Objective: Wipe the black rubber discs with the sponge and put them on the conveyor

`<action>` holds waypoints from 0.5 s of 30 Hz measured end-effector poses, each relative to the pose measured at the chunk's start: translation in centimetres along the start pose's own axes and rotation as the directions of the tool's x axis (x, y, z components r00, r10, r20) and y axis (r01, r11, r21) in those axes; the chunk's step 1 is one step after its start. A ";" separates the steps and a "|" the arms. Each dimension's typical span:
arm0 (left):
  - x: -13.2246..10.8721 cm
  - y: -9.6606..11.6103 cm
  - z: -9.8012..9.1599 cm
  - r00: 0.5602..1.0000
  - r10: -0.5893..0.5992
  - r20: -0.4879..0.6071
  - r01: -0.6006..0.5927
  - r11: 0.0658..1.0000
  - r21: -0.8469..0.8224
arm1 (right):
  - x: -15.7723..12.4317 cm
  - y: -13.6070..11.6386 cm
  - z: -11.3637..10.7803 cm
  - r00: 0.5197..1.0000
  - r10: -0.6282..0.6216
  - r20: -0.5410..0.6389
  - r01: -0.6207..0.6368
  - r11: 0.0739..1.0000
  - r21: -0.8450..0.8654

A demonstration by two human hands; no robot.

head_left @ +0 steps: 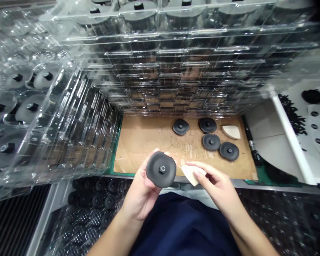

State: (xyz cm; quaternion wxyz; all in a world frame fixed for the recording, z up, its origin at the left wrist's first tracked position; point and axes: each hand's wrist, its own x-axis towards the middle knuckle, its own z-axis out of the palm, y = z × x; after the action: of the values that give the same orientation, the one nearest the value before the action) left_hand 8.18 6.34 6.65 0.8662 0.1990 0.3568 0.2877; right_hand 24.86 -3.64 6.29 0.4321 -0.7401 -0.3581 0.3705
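Observation:
My left hand (138, 199) grips a round black plastic disc (154, 174) with a small raised hub at its centre, hub side facing up. Between the thumb and fingers of my right hand (216, 181) is a cream-coloured, pointed pad (190, 173); its tip lies close to the disc's right edge, and I cannot tell whether they touch. On the brown cardboard sheet (138, 138) beyond my hands rest several similar discs, among them one by itself (180, 127) and a group at the right (211, 142). A second cream pad (231, 131) lies beside that group.
Tall stacks of clear plastic trays (160, 64) holding black discs stand behind the cardboard and at the left (29, 106). A dark pen-like tool (252, 144) lies at the right, by a white bin wall (290, 142). Small black parts (292, 115) sit beyond it. More discs (97, 200) are below the table edge.

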 end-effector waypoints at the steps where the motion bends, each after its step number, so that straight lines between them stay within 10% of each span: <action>1: 0.0 0.0 0.4 1.000 -0.013 0.015 0.013 1.000 -0.002 | 0.0 -0.4 -0.1 1.000 -0.010 -0.023 0.010 1.000 0.000; 5: -0.2 -0.2 1.5 0.999 -0.034 0.020 0.034 0.999 -0.006 | 0.0 -4.6 0.2 0.948 -0.288 -0.135 0.281 0.957 -0.071; 9: -0.5 -0.2 1.1 0.999 -0.032 0.032 0.031 0.999 0.014 | -0.1 -7.7 1.5 0.772 -0.636 0.009 0.629 0.761 -0.157; 13: -0.6 -0.2 0.7 1.000 -0.013 -0.016 0.013 1.000 0.018 | 0.5 -8.0 2.3 0.772 -0.554 0.311 0.608 0.786 -0.112; 15: -0.6 -0.4 1.1 0.999 -0.046 -0.002 0.046 0.999 0.020 | 1.0 -7.9 2.6 0.792 -0.570 0.219 0.609 0.767 -0.202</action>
State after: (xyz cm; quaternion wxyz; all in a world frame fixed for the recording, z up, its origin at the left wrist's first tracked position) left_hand 8.76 5.52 7.47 0.8703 0.1990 0.3647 0.2644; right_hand 21.47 1.09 12.33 0.3977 -0.6112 -0.6487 0.2179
